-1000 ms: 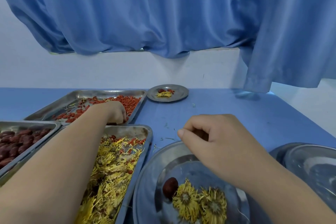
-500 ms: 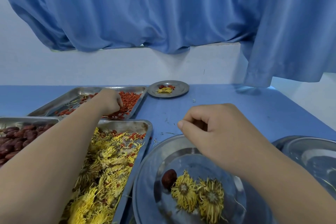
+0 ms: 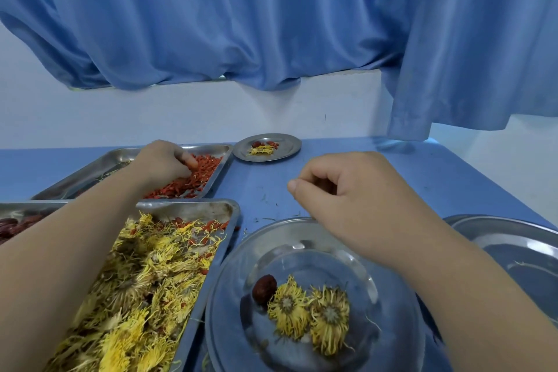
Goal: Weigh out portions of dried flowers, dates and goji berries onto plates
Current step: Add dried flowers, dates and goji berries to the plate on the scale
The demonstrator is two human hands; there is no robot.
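Blue table (image 3: 347,172) against a white wall (image 3: 151,118), blue curtain (image 3: 241,24) hanging over the top of it.

Left hand (image 3: 164,161) reached out into the far tray (image 3: 211,147), fingers and thumb curled down into the goji berries (image 3: 187,183), pinching up a few. Right hand (image 3: 356,199) hovering over the far rim of the near plate (image 3: 302,254), fingers curled in, thumb tip on forefinger, nothing visible inside. Contact with plate or table: cannot tell.

Step, by my read: goji share for the near plate. Already on it: one date (image 3: 264,287) and two dried flowers (image 3: 287,308), all touching, near the middle. No berries there yet, so roughly two of three ingredients in for this portion.

Next move, probably: lift the pinch, bring it back over the flower tray (image 3: 187,204) to the near plate, release beside the date. Small loose pieces, so keep the pinch tight to avoid shedding into the flowers. Red bits already mixed in along that tray's far end. No scale anywhere in view, so weighing unverifiable from here.

Outward: tray of dates (image 3: 33,205) at the left edge, mostly cut off. Small plate (image 3: 287,146) at the back near the wall, just beside the far tray's corner, carrying a finished-looking mix of flower, berries and something dark red. Another steel plate (image 3: 519,251) at right, bare, partly out of frame. Dry petal scraps scattered on the table between trays and plates.
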